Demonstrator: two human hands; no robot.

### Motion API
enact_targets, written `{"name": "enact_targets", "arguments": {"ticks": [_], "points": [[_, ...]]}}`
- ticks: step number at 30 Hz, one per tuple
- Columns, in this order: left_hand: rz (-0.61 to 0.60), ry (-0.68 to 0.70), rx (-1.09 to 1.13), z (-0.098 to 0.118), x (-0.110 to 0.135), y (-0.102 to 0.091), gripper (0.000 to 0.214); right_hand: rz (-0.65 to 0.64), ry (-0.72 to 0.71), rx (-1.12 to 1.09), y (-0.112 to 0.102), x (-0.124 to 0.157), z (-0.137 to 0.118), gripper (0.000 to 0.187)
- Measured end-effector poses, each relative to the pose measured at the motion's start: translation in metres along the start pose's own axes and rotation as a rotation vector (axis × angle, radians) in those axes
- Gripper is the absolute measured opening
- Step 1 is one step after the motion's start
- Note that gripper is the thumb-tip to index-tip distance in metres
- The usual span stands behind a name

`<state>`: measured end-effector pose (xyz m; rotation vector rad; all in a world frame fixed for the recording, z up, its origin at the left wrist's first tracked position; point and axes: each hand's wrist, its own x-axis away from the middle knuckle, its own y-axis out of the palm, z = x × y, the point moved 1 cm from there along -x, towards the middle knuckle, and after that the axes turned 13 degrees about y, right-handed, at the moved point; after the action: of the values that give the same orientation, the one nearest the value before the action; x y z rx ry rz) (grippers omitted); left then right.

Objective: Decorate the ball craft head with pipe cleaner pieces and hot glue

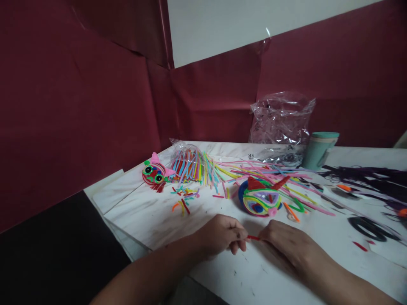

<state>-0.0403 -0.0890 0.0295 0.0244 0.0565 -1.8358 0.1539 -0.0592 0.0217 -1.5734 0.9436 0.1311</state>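
Observation:
A short red pipe cleaner [253, 237] stretches between my two hands, low over the front of the white table. My left hand [224, 235] pinches its left end, fingers closed. The other end is pinched by my right hand [286, 243], whose fingertips are partly hidden behind the back of the hand. Just beyond them rests a round animal face [259, 201] made of coiled pipe cleaners, with red pointed ears and a pink nose. A second pipe-cleaner face [154, 171], with pink ears and green-ringed eyes, lies farther back on the left.
Cut pipe-cleaner pieces [182, 205] are scattered at left. Behind them is a clear bag of colourful pipe cleaners [190, 163]; loose long ones spread rightward. Black-handled scissors [369, 228] and dark purple strands [375, 180] lie right. A green cup [320, 151] and plastic bag [281, 123] stand behind.

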Motion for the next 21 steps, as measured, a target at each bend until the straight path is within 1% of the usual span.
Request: {"name": "enact_targets", "arguments": {"ticks": [2, 4, 6, 8, 10, 11, 14, 16, 18, 21], "points": [[-0.026, -0.044, 0.119, -0.006, -0.003, -0.001, 0.018, 0.020, -0.049, 0.026, 0.001, 0.001, 0.000, 0.018], [-0.023, -0.062, 0.168, -0.010, -0.004, -0.003, 0.020, 0.032, -0.068, 0.024, 0.002, 0.001, 0.000, 0.019], [-0.048, -0.044, 0.109, -0.011, -0.003, -0.005, 0.022, 0.047, -0.049, 0.000, 0.002, 0.001, 0.001, 0.019], [-0.087, -0.010, -0.009, -0.007, -0.001, -0.007, 0.024, 0.044, 0.010, -0.063, 0.003, 0.002, 0.002, 0.020], [-0.134, 0.006, -0.089, 0.000, 0.001, -0.008, 0.025, -0.037, 0.137, -0.180, 0.002, 0.003, 0.004, 0.023], [-0.159, 0.006, -0.104, 0.003, 0.002, -0.009, 0.025, -0.114, 0.226, -0.259, 0.001, 0.003, 0.004, 0.026], [-0.238, 0.008, -0.109, 0.010, 0.005, -0.009, 0.022, -0.400, 0.504, -0.519, -0.002, 0.003, 0.002, 0.037], [-0.266, 0.016, -0.129, 0.011, 0.006, -0.009, 0.018, -0.518, 0.600, -0.639, -0.004, 0.002, 0.000, 0.043], [-0.255, 0.015, -0.186, 0.009, 0.007, -0.009, 0.014, -0.544, 0.634, -0.665, -0.003, 0.001, -0.001, 0.046], [-0.149, 0.069, -0.327, 0.005, 0.007, -0.009, 0.015, -0.459, 0.647, -0.582, 0.001, 0.001, 0.002, 0.046]]}}
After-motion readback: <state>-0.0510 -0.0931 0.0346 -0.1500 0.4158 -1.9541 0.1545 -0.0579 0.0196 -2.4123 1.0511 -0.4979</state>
